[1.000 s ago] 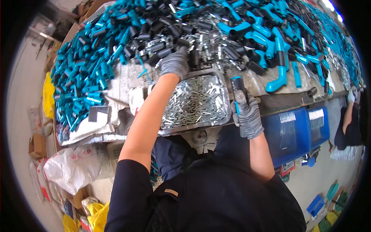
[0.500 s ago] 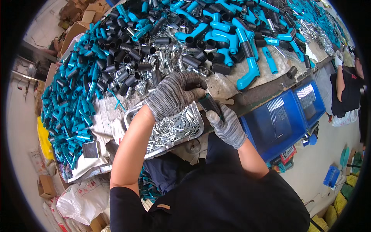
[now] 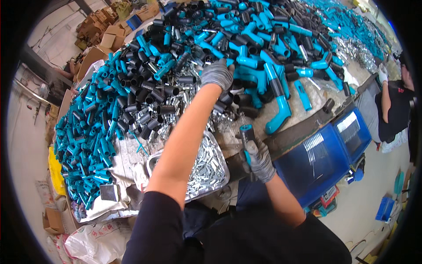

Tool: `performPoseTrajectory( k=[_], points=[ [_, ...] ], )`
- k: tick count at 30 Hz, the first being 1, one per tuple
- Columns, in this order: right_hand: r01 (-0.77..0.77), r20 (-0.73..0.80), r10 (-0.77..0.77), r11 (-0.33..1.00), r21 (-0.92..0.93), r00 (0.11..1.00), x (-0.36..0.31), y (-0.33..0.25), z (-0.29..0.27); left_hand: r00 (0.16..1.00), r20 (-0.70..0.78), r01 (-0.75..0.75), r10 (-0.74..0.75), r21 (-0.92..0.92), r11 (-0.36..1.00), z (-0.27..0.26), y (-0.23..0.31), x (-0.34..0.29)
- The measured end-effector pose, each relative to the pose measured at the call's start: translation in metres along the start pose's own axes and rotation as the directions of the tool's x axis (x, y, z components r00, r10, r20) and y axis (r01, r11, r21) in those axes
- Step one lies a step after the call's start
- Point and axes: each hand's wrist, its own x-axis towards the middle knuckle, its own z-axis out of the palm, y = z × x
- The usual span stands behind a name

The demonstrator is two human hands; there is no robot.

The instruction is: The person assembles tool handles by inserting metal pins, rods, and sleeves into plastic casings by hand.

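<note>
Grey knitted work gloves on both hands, left hand (image 3: pixel 216 73) and right hand (image 3: pixel 259 159), snug to the wrist with ribbed cuffs. Forearms bare from the gloves to above the elbow. Dark short sleeves on a black top (plain, without visible markings) filling the lower edge.

Brown cardboard boxes (image 3: pixel 103 37) top left; white sacks (image 3: pixel 94 242) bottom left

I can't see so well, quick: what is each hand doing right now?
Left hand: stretched out onto the pile of black tubes, fingers curled; whether it grips one cannot be told.
Right hand: closed around a teal and black handle piece.
</note>
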Motion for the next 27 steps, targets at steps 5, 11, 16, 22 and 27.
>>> performPoseTrajectory(
  k=[5, 11, 16, 22, 27],
  points=[
    [0.157, -0.015, -0.159, 0.981, -0.113, 0.987, 0.002, 0.011, 0.003, 0.971, 0.156, 0.174, -0.183, 0.068, 0.982, 0.043, -0.013, 0.025],
    [0.082, -0.009, -0.084, 0.987, -0.141, 0.996, 0.005, 0.013, -0.004, 0.998, 0.057, -0.034, 0.031, 0.038, 0.999, 0.025, 0.001, -0.002],
    [-0.056, -0.040, 0.053, 0.996, -0.072, 0.998, -0.004, 0.002, 0.008, 0.952, -0.256, -0.281, 0.168, -0.513, 0.811, -0.003, -0.015, -0.043],
    [-0.096, 0.057, 0.109, 0.977, -0.189, 0.992, -0.003, -0.013, 0.012, 0.983, -0.143, -0.099, -0.114, -0.941, 0.323, -0.066, -0.062, -0.115],
    [0.192, 0.187, -0.116, 0.866, -0.462, 0.975, -0.015, -0.016, 0.033, 0.992, -0.066, -0.024, -0.108, -0.933, 0.358, -0.094, -0.073, -0.151]
  ],
)
